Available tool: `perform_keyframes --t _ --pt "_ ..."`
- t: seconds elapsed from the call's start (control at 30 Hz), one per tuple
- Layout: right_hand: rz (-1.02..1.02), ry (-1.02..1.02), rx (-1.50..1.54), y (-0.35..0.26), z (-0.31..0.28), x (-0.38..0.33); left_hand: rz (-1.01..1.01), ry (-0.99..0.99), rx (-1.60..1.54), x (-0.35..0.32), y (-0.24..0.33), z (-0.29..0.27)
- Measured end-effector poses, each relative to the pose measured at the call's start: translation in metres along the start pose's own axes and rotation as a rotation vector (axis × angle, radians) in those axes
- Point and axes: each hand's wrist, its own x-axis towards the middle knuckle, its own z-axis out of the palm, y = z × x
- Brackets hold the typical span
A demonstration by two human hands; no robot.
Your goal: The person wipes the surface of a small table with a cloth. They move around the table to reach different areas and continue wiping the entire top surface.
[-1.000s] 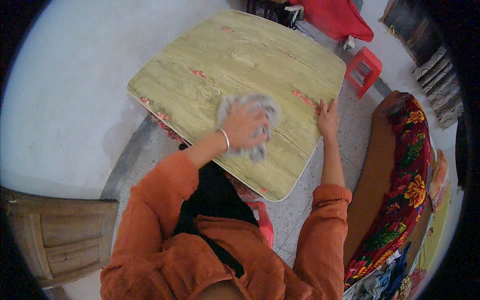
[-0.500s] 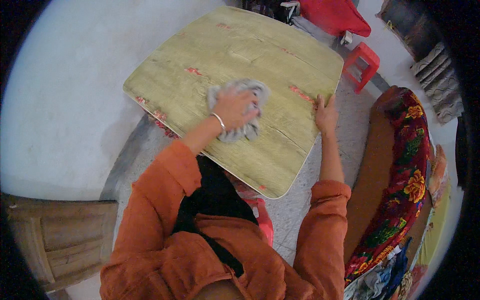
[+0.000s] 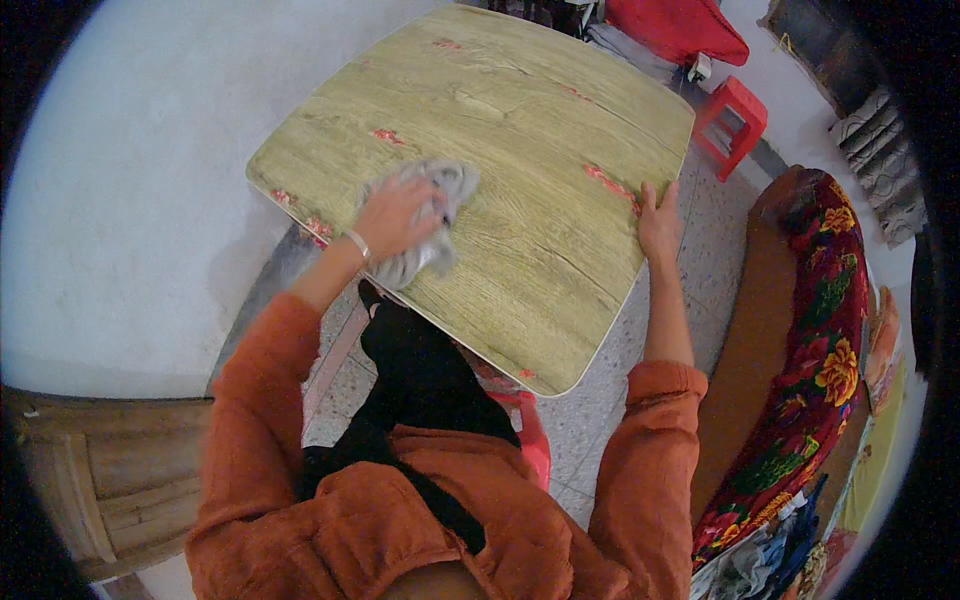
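My left hand (image 3: 396, 216) presses a crumpled grey-and-white cloth (image 3: 408, 268) onto the tabletop near the table's near-left edge. Its fingers are slightly smeared by motion but lie over the cloth, and a pale bangle circles the wrist. The table (image 3: 530, 240) has a yellowish-green wood-grain top with rounded corners, a light rim and small red flower prints. On its right edge, my right hand (image 3: 658, 222) grips the rim, with some fingers hidden.
A red plastic stool (image 3: 735, 125) stands beyond the table's right corner; another red seat (image 3: 530, 430) shows beneath me. At right is a brown couch (image 3: 745, 330) with a flowered cover (image 3: 800, 400). A white wall (image 3: 150, 200) and wooden door (image 3: 120, 480) are at left.
My left hand has slid the cloth leftward across the tabletop, toward the near-left edge. My right hand keeps its hold on the right rim.
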Motion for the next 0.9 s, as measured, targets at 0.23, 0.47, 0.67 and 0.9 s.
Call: perform_keyframes --t 0.23,0.47,0.67,0.9 --pt "-0.036 0.014 0.029 0.015 0.004 0.01 0.158 0.058 0.053 0.043 0.078 0.043" --pt "-0.078 0.064 0.055 0.02 0.003 0.005 0.282 -0.057 -0.001 -0.052 0.057 -0.001" --pt "-0.107 0.032 0.067 0.006 0.005 0.003 -0.165 0.057 0.087 0.018 0.026 0.005" --pt "-0.072 0.028 0.093 0.015 0.006 0.007 0.145 0.07 0.032 0.022 0.083 0.037"
